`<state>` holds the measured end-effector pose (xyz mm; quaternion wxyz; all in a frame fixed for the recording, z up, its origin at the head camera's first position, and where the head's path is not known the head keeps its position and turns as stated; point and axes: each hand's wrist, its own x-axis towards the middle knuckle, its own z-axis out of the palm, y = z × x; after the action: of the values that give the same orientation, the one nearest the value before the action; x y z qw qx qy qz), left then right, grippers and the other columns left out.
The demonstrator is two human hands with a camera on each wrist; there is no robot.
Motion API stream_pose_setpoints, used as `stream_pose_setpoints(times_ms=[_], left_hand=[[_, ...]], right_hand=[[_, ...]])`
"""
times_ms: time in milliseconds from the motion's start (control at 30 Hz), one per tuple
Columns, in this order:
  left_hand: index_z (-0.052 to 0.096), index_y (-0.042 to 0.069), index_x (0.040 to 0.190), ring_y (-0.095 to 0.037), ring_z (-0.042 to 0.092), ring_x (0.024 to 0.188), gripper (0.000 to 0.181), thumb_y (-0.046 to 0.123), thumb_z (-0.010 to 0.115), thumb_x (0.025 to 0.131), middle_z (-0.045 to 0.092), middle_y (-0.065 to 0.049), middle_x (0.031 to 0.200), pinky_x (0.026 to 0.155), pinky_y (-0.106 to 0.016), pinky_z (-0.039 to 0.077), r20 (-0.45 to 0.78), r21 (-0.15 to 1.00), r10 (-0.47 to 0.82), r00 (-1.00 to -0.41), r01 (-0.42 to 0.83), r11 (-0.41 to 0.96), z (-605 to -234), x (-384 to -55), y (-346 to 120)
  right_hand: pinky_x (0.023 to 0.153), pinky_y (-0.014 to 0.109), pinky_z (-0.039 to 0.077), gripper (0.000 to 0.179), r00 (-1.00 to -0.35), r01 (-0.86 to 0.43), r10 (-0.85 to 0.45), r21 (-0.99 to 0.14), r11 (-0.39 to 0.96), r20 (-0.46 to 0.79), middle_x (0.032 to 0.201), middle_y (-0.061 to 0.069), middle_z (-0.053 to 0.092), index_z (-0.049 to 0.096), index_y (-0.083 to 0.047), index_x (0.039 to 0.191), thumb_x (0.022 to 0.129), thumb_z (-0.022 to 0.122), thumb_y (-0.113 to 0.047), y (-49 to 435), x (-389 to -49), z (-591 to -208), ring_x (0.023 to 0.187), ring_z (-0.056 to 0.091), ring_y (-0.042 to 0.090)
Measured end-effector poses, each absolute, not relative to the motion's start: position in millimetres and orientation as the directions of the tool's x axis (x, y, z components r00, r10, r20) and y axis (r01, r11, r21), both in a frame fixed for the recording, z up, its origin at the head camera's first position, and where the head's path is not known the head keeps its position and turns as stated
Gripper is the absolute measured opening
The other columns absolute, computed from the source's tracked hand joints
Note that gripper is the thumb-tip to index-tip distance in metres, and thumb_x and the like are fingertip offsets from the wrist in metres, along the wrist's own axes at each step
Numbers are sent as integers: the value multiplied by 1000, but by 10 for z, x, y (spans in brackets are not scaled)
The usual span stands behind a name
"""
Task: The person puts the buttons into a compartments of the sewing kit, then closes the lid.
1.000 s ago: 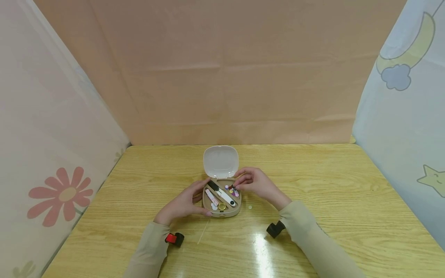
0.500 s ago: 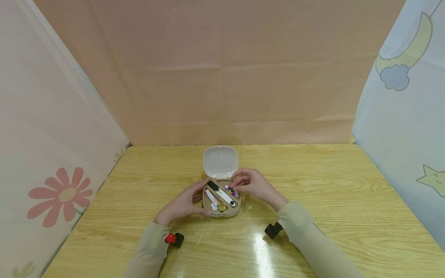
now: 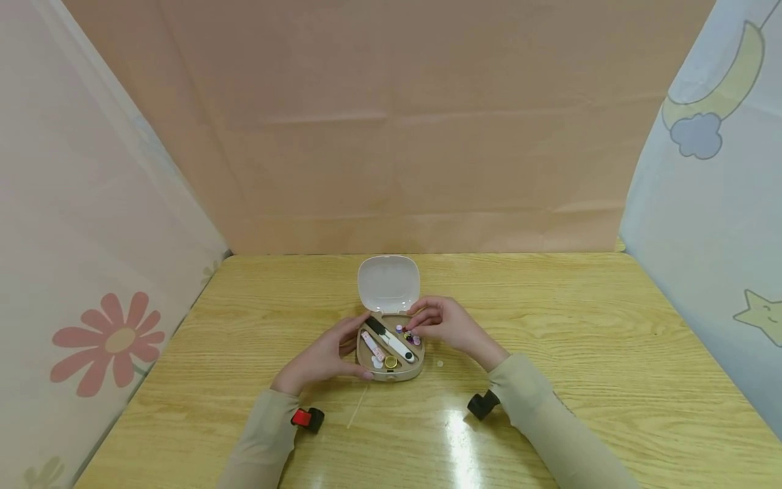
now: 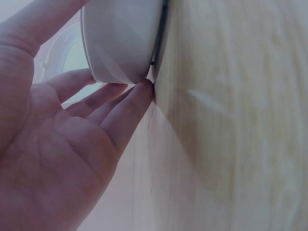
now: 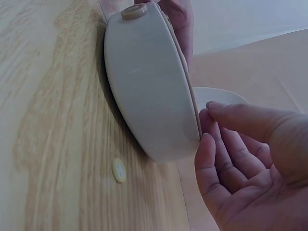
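Observation:
An opened beige sewing box sits on the table with its pale lid raised at the back. Inside lie black-and-white thread snips, a pink-and-white strip, a round gold piece and a white scalloped piece. Small purple, white and dark pieces fill the right compartment. My left hand grips the box from the left, thumb at its front, fingers along the back left side. My right hand reaches over the right rim, thumb and fingertips close together at the small pieces; what they pinch is hidden.
A small pale button-like disc lies on the table right of the box. A thin pale stick lies in front of it. Wood-grain table extends around, with a brown sheet behind and printed sheets at both sides.
My right hand has shifted slightly left, its fingertips deeper over the small pieces in the right compartment. The left hand and box stay in place.

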<state>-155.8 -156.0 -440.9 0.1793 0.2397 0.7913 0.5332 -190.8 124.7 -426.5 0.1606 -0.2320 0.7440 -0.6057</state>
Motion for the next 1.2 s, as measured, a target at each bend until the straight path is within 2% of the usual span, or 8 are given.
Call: stream_pose_setpoints(times_ms=[600,733,1200], left_hand=[[24,17,153,-27,30,137,103,12,86,70,26,-10,150,110,-38,31,-26,932,578,-816,189,309,-4412,-1559,-1571],[23,13,153,-29,29,137,103,8,85,70,26,-12,150,110,-40,30,-27,938,579,-815,180,297,-4350,-1532,-1557],[24,17,152,-26,30,137,103,11,86,70,26,-9,151,110,-37,31,-25,932,577,-817,190,309,-4415,-1561,-1574]], right_hand=[[84,33,55,32,-835,-138,-550,-980,142,38,105,21,66,57,7,118,87,65,4,1402,-1880,-4209,98,64,32],[85,31,54,31,-842,-155,-538,-976,154,49,106,22,66,57,8,118,88,65,3,1452,-1868,-4190,99,63,33],[85,29,54,34,-855,-152,-518,-967,205,24,105,20,66,54,10,119,89,65,0,1644,-1849,-4228,98,63,33]])
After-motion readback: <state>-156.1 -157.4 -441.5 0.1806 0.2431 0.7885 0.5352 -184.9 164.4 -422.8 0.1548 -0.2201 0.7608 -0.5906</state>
